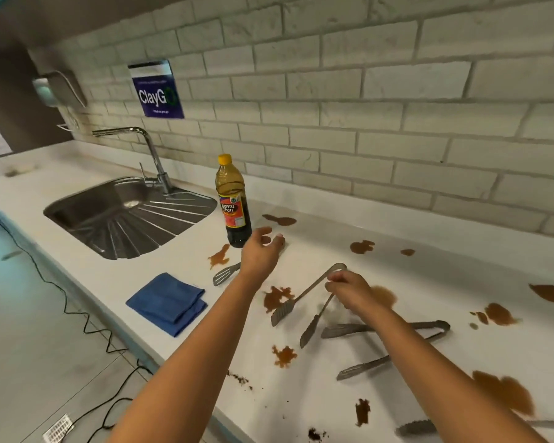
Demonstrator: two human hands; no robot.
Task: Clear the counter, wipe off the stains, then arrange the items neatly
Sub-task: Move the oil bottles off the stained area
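On the white counter lie several brown stains and metal tongs. My right hand grips one pair of tongs near its hinge, tips lifted and pointing down-left. My left hand hovers open just right of a yellow-capped vinegar bottle, fingers spread, touching nothing. A second pair of tongs lies flat to the right. Another tong tip pokes out from under my left wrist. A folded blue cloth rests near the counter's front edge.
A steel sink with drainboard and a faucet sits to the left. A brick wall with a blue sign backs the counter. Dark crumbs and another utensil lie near the front edge. A black cable trails on the floor.
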